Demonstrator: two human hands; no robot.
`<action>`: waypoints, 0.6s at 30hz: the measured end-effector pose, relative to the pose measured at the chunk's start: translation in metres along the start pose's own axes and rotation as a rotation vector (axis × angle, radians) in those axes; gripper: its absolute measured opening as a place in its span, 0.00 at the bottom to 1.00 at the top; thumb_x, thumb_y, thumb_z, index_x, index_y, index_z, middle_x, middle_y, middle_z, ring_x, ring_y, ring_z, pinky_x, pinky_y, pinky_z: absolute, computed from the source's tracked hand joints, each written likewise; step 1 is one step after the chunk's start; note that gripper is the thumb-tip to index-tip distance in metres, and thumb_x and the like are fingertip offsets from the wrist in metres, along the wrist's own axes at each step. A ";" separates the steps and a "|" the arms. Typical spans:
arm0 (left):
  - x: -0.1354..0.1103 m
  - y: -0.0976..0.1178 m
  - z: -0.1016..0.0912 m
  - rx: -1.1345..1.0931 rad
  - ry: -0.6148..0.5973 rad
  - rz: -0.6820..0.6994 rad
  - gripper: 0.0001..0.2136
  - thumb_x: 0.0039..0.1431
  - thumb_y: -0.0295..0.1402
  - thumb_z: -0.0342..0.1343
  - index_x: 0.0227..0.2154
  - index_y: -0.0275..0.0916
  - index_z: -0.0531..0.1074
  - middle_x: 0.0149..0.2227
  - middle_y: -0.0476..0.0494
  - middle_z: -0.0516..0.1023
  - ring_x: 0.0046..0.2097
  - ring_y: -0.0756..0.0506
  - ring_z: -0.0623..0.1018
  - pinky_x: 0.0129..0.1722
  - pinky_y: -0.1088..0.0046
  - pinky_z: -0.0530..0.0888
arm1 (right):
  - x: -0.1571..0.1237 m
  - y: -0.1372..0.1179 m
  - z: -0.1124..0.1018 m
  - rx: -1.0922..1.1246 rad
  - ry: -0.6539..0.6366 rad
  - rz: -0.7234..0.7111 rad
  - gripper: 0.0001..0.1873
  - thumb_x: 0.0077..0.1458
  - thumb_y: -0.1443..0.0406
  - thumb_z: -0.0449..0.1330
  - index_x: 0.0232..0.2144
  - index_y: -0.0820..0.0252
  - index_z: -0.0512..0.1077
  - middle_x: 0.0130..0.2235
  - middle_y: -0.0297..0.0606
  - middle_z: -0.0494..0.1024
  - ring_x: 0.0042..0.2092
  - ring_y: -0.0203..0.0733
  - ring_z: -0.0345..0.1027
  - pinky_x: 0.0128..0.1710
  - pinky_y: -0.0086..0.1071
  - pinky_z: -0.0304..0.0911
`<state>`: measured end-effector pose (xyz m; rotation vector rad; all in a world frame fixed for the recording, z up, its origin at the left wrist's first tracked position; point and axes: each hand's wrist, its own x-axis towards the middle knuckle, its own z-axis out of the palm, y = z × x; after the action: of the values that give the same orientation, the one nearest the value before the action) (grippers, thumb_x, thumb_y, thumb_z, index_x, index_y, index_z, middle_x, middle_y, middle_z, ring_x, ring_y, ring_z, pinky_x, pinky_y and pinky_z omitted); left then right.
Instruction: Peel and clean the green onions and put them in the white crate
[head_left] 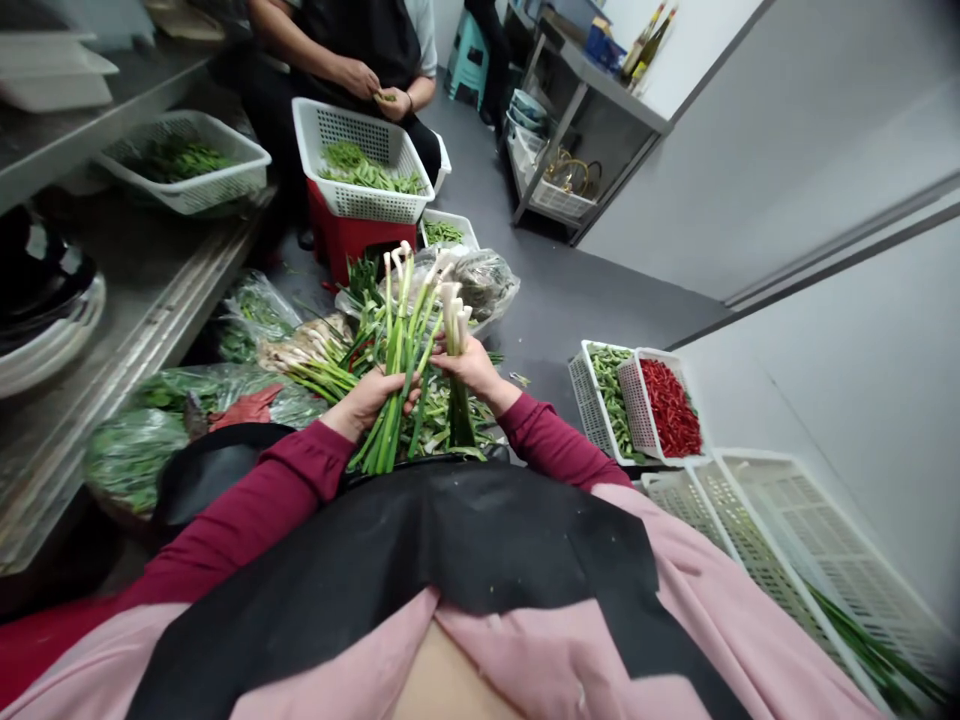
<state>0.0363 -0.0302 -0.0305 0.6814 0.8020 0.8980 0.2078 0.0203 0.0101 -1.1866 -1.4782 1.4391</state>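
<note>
My left hand (pixel 381 398) is closed around a loose bunch of long green stalks with pale root ends, which look like garlic sprouts (pixel 400 345). The white ends point up and away from me. Close beside it, my right hand (pixel 471 368) grips a second, tighter bundle of white-ended stalks (pixel 454 318), whose darker leaves hang down below my fingers. Behind and under both hands lies a heap of green trimmings (pixel 442 410). More stalks with whitish roots (pixel 311 348) rest in a pile to the left of my left hand.
Across from me a seated person's hands (pixel 379 88) hold something small and green over a white basket (pixel 360 205) of pods on a red stool (pixel 352 240). A metal shelf (pixel 180 340) runs along the left. At right stand baskets of green pods (pixel 611 385) and red chillies (pixel 667 405).
</note>
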 end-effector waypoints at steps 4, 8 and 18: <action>-0.001 0.002 0.005 0.033 0.005 0.033 0.11 0.43 0.35 0.64 0.23 0.33 0.69 0.17 0.49 0.72 0.15 0.52 0.69 0.14 0.78 0.64 | 0.000 0.010 0.000 0.080 0.015 0.099 0.27 0.34 0.60 0.70 0.36 0.60 0.63 0.23 0.25 0.68 0.19 0.28 0.57 0.19 0.25 0.56; -0.003 0.004 0.008 0.073 -0.021 0.051 0.10 0.42 0.33 0.64 0.24 0.34 0.69 0.16 0.50 0.72 0.15 0.52 0.68 0.14 0.78 0.64 | -0.001 0.009 -0.004 0.054 -0.127 0.139 0.23 0.36 0.57 0.69 0.32 0.63 0.67 0.21 0.27 0.67 0.20 0.30 0.58 0.20 0.26 0.57; -0.008 0.010 0.007 0.171 -0.006 0.009 0.10 0.43 0.33 0.63 0.25 0.33 0.69 0.14 0.52 0.69 0.14 0.53 0.66 0.12 0.79 0.61 | 0.012 0.008 -0.059 -0.557 0.223 -0.058 0.07 0.40 0.65 0.61 0.22 0.65 0.70 0.21 0.28 0.68 0.25 0.31 0.60 0.27 0.26 0.55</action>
<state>0.0348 -0.0340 -0.0169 0.8374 0.8772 0.8415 0.2611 0.0494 0.0068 -1.5581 -1.7909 0.8369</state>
